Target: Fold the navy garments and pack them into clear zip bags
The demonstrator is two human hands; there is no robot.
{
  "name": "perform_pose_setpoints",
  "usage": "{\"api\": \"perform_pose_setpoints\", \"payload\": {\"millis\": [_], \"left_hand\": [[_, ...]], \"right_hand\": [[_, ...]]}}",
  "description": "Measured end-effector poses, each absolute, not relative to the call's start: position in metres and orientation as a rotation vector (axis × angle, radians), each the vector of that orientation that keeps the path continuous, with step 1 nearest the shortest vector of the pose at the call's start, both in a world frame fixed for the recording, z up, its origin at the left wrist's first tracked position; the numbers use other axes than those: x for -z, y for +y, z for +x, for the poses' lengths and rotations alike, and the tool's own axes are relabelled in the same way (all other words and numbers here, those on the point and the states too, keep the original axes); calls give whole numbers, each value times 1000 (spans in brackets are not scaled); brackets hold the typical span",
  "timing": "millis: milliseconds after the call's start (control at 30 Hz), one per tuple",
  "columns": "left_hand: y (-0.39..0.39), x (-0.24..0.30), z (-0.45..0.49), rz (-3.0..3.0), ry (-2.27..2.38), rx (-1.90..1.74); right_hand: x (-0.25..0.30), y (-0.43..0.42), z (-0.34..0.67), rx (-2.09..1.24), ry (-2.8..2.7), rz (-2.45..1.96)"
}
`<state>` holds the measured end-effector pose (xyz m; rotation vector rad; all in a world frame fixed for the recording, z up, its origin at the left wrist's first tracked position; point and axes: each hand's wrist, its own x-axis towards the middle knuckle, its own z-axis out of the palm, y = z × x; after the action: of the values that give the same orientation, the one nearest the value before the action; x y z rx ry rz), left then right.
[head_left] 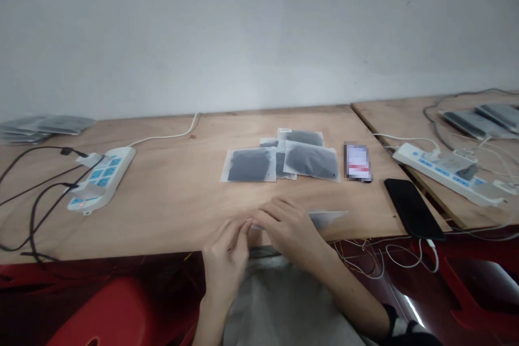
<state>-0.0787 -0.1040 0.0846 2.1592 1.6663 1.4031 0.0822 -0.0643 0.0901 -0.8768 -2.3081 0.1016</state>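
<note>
At the table's front edge, my left hand (227, 248) pinches the near left end of a frosted plastic bag (326, 218). My right hand (286, 227) is closed over the same bag, its fingertips meeting those of the left. Most of this bag is hidden behind the right hand; only its right end shows, and its contents cannot be made out. Just beyond my hands lie several frosted bags with dark flat contents: one bag (251, 165) on the left, and a partly overlapping pile (311, 160) on the right.
A white power strip (101, 178) with black cables lies left, another power strip (446, 173) right. A black phone (413, 208) with a white cable rests near the right edge, beside a blurred-out device (358, 162). More bags (48, 125) lie far left. Red stools (109, 313) stand below.
</note>
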Motion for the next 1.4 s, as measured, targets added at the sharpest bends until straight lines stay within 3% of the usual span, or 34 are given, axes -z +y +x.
{"api": "perform_pose_setpoints", "payload": {"millis": [200,333,567,800,1033,1233,1400], "left_hand": [[-94,-71,-111,1955,1954,-1525],[-85,-60,-112,1798,1834,-1513],[-82,-57,-77,1689,1640,-1496],[-86,-57,-72,1628,1682,-1473],[-77,-60,-61,1619,1701,-1575],[-59,-84,-64,1736,1718,-1714],[-45,-104,-82,1496,1843,-1807]], "right_hand": [[-84,-55,147,-64,-2123,-1134],[-71,-57,184,-49,-1959,-1264],[-75,-79,175,-350,-1993,-1339],[-108,-71,151,-139,-2398,-1191],[-112,-52,131,14,-2613,-1332],[-124,-41,125,-310,-2507,-1289],[-135,-31,139,-873,-2166,-1138]]}}
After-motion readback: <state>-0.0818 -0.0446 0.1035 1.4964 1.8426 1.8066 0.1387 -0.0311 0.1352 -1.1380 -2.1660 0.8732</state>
